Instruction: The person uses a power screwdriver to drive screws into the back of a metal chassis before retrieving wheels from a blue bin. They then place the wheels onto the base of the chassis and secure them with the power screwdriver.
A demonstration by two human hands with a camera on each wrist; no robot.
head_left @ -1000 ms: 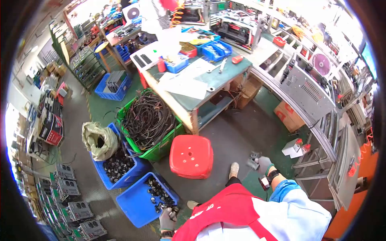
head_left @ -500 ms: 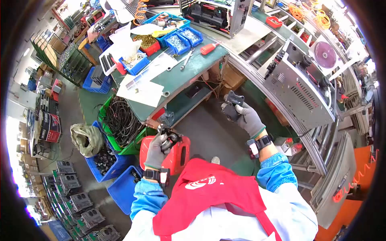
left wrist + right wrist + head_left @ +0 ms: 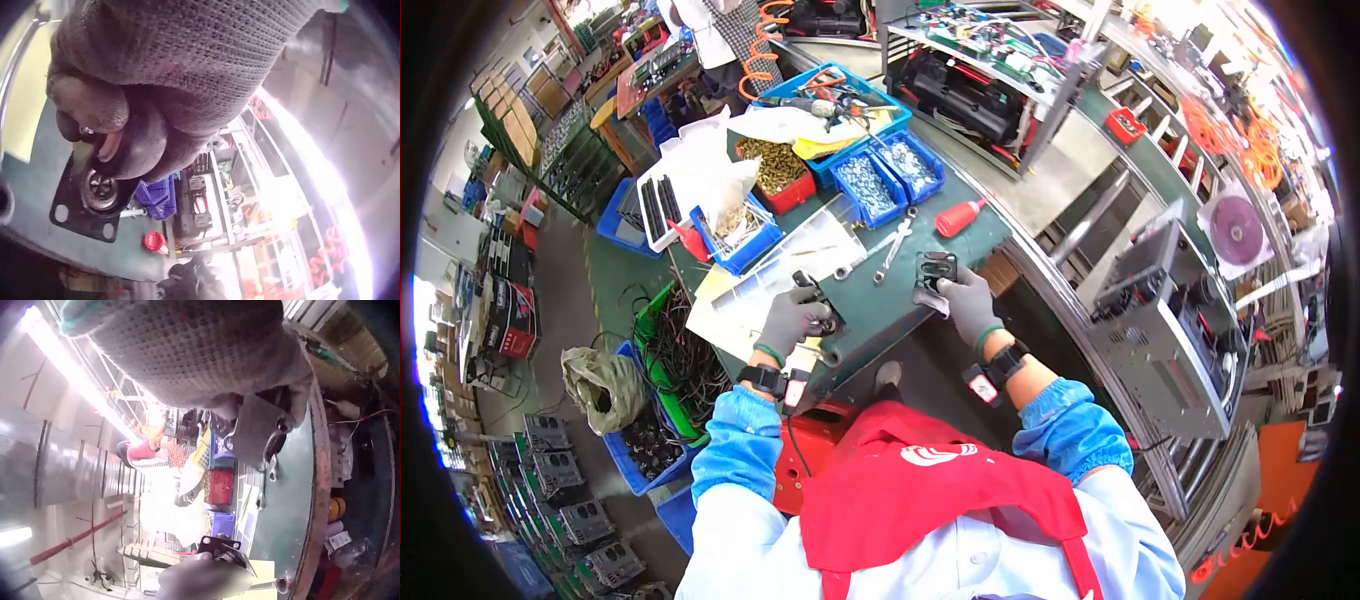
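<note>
Closest in, the left hand (image 3: 790, 322), at nine o'clock in the head view, has its gloved fingers curled round a black plate caster (image 3: 87, 224). The right hand (image 3: 968, 303), at three o'clock, pinches a second black caster (image 3: 937, 266) by thumb and fingers; whether another is bunched in that grip, I cannot tell. Both casters are over the green surface (image 3: 870, 325), well apart from each other.

Judging by the grips, picking up is done; setting down is not, and no view shows either caster fastened to anything.

Farther out, spanners (image 3: 893, 243) lie at twelve o'clock, a red bottle (image 3: 960, 217) at one, a red bin (image 3: 775, 190) of brass-coloured hardware at eleven. Down at eight o'clock stands a blue crate (image 3: 622, 462) holding small black parts.

The left wrist view alone shows the plate's slotted holes and the round, cross-marked hub, hidden from the head view. The right wrist view adds a yellow roll-like item (image 3: 337, 506) below the surface edge; only the head view takes in the crate.
</note>
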